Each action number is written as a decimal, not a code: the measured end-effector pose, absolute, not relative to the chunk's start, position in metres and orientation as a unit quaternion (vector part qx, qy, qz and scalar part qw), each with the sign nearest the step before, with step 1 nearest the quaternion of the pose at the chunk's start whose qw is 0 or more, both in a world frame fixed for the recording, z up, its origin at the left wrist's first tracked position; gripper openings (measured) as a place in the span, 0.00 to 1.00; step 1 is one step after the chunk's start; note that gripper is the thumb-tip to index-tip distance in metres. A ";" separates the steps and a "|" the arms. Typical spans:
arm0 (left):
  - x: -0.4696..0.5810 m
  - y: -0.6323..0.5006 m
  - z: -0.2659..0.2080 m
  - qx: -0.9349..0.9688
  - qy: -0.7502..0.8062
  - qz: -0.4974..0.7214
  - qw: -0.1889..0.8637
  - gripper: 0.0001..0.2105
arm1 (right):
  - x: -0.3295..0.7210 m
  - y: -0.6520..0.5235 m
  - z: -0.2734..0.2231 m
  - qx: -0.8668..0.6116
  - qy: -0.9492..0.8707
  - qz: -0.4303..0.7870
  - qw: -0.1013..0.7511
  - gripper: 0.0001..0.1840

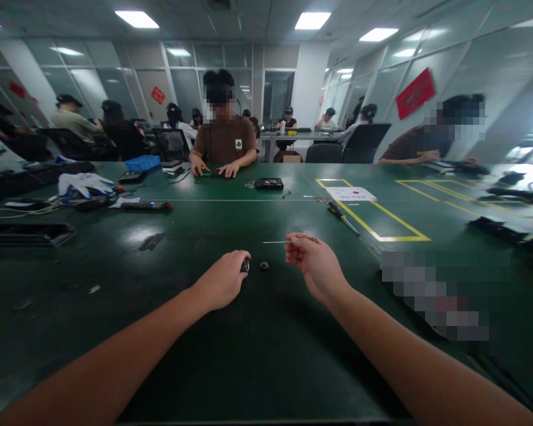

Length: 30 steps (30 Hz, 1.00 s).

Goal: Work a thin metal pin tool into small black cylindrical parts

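In the head view, my left hand (222, 283) is closed around a short black cylinder (245, 265). Its round end, with a pale rim, points right. My fingers hide most of its body. My right hand (314, 265) pinches a thin silver rod (275, 242), whose free end points left above the table; its other end is covered by the fingers. Between the two hands, a small round black part (263, 266) lies on the green table (231, 367), apart from both of them.
A yellow-and-black screwdriver (343, 218) lies beyond my right hand, by a yellow tape outline (382, 223). Farther off are a black box-like part (269, 183), a pen-like tool (145, 206), white-and-blue gloves (85, 186) and a blue bin (143, 163). A person (224, 139) works opposite.
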<state>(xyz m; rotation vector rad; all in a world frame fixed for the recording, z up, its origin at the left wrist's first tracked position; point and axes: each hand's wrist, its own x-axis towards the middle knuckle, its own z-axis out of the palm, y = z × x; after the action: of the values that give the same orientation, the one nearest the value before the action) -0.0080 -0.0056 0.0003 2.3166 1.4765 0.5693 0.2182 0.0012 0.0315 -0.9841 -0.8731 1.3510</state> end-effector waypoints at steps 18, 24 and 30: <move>0.037 0.022 0.007 0.872 0.485 0.062 0.017 0.12 | 0.222 0.001 0.037 -0.412 -0.365 0.573 0.608 0.10; -0.024 0.033 0.017 0.797 0.575 0.156 0.093 0.13 | 0.222 0.000 0.037 -0.413 -0.365 0.579 0.601 0.10; -0.140 0.041 0.041 0.645 0.708 0.282 0.060 0.13 | 0.223 0.002 0.035 -0.416 -0.362 0.579 0.600 0.09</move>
<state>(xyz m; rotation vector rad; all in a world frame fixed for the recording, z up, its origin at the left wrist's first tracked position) -0.1398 0.0412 0.0414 1.9528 2.1419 0.8528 0.2225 0.0016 0.0345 -0.9649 -0.8401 1.3409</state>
